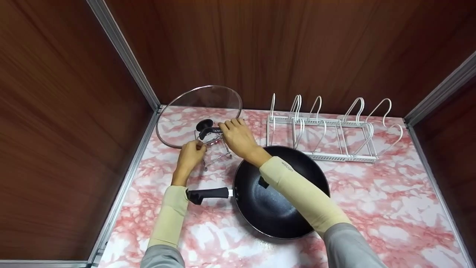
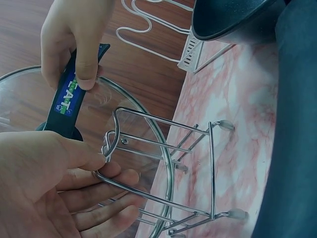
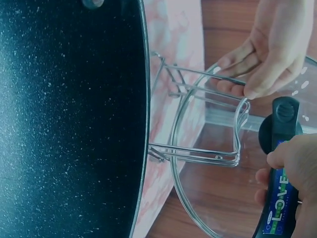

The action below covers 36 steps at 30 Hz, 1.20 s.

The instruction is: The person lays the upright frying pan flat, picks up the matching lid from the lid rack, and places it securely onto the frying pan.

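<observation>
A round glass lid [image 1: 186,115] with a metal rim stands tilted on edge at the back left, in a small chrome wire stand [image 2: 213,168]. My right hand [image 1: 241,139] grips the lid's black handle [image 3: 280,198], which carries a printed label; the thumb lies over it in the left wrist view. Below and to the left, my left hand [image 1: 190,158] pinches the stand's top wire between thumb and fingers. In front of the stand rests a black wok [image 1: 267,212], its long handle [image 1: 210,193] pointing left. My right forearm crosses over the wok and hides part of it.
A white wire rack [image 1: 346,158] with curved dividers stands at the back right, behind the wok. Brown wood-grain panels [image 1: 260,48] with metal edging enclose the back and sides. The tabletop [image 1: 390,208] has a red and white marbled pattern.
</observation>
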Each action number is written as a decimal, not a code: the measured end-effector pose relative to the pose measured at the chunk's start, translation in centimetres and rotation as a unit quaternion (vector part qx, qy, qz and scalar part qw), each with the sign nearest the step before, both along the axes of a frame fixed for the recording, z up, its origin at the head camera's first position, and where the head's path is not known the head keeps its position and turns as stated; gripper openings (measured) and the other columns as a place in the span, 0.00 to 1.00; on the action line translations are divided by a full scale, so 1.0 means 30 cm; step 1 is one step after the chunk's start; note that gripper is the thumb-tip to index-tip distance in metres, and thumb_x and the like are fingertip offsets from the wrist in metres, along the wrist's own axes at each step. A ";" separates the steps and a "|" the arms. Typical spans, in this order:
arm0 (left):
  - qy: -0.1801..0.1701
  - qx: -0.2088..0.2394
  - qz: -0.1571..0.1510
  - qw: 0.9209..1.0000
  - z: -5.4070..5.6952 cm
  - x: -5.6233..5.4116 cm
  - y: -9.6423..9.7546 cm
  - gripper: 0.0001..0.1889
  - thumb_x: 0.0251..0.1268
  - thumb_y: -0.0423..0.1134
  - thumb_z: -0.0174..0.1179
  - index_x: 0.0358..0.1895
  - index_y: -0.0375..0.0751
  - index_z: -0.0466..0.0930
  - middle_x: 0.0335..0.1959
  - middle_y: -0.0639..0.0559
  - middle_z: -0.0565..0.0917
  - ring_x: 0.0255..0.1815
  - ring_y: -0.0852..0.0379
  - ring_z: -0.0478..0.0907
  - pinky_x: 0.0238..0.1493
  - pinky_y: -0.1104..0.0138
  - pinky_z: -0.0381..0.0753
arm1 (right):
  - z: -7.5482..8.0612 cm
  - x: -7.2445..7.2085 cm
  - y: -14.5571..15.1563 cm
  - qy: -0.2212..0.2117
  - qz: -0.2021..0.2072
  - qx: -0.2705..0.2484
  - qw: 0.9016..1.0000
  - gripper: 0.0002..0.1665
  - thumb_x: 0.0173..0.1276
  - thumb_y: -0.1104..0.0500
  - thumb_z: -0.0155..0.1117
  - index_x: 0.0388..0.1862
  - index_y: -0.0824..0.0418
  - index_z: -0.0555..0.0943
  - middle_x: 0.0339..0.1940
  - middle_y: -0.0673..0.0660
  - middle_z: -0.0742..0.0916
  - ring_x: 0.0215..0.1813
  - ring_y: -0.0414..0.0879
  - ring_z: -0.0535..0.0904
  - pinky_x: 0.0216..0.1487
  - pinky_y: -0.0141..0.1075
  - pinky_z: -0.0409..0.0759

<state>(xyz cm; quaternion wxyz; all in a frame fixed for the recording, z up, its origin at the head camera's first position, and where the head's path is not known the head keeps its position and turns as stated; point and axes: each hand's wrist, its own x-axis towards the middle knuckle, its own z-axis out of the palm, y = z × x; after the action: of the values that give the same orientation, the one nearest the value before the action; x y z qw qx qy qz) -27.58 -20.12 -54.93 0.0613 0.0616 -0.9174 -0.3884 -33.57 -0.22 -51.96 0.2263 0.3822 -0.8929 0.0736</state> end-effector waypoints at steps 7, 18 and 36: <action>-0.006 -0.002 0.000 1.000 -0.004 0.001 -0.003 0.13 0.73 0.38 0.60 0.45 0.32 0.89 0.40 0.38 0.91 0.44 0.40 0.89 0.55 0.49 0.83 | 0.011 -0.008 -0.024 0.015 -0.021 0.041 0.999 0.10 0.78 0.57 0.61 0.51 0.60 0.82 0.44 0.58 0.90 0.49 0.57 0.86 0.52 0.48 0.78; -0.008 0.001 -0.004 1.000 -0.004 0.001 -0.003 0.13 0.73 0.39 0.60 0.45 0.32 0.89 0.40 0.37 0.91 0.45 0.39 0.88 0.55 0.48 0.83 | 0.014 -0.014 -0.031 0.012 -0.024 0.039 0.999 0.14 0.75 0.51 0.68 0.50 0.59 0.84 0.43 0.57 0.92 0.46 0.56 0.88 0.51 0.47 0.81; 0.018 0.004 -0.009 1.000 -0.011 0.001 -0.001 0.11 0.71 0.35 0.61 0.42 0.29 0.89 0.37 0.36 0.90 0.41 0.40 0.87 0.52 0.48 0.84 | -0.001 -0.028 -0.035 -0.023 -0.027 0.001 0.999 0.13 0.72 0.52 0.69 0.49 0.57 0.86 0.42 0.55 0.93 0.45 0.54 0.87 0.51 0.45 0.77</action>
<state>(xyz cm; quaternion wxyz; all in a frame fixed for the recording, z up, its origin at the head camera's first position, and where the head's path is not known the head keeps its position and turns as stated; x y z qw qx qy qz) -27.54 -20.15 -55.25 0.0740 0.0463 -0.9152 -0.3934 -34.40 -1.28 -51.99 0.2076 0.3564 -0.9079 0.0754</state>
